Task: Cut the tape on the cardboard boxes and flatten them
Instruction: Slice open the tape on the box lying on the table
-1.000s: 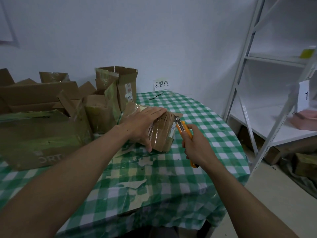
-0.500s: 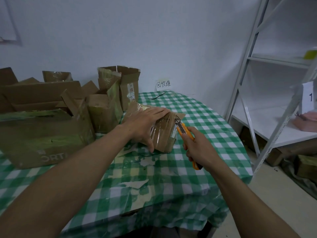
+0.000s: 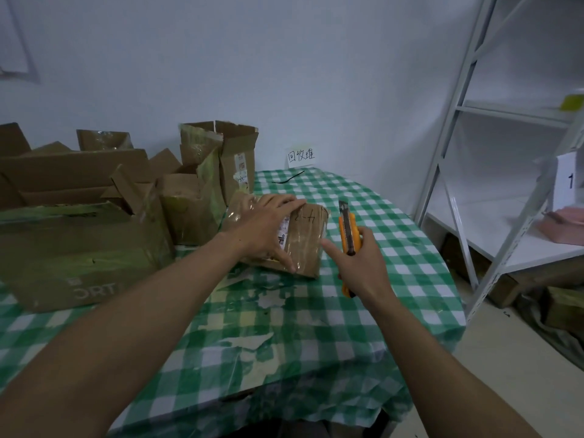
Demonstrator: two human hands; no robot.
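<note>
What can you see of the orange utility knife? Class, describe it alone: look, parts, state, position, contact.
The utility knife has a slim orange body, plastic by its look, with a dark slider channel down its middle and a short grey blade out at the far end. It stands nearly upright, blade pointing away from the person, above the green checked tablecloth, just right of the small taped box and clear of it. The right hand grips its lower half; the butt pokes out below.

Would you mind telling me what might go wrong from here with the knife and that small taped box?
The utility knife in the right hand has its blade out, near the left hand resting on the small taped box; a slip might nick those fingers. The rumpled tablecloth may let the box shift under pressure.
</note>
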